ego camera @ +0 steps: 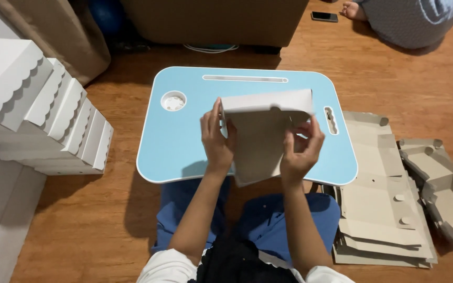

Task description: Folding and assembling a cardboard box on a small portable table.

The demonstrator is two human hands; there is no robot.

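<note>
A flat grey-brown cardboard box blank, partly folded with its far flap turned up, is held over the light blue lap table. My left hand grips its left edge, fingers pointing up along the fold. On the blank's right side, my right hand clasps it with fingers curled over the edge near the upright flap. Both forearms reach in from the bottom, above my blue-trousered legs.
Finished white boxes with scalloped lids are stacked at the left. A pile of flat cardboard blanks lies on the wooden floor at the right, more beside it. Another person sits at the far right, a phone nearby.
</note>
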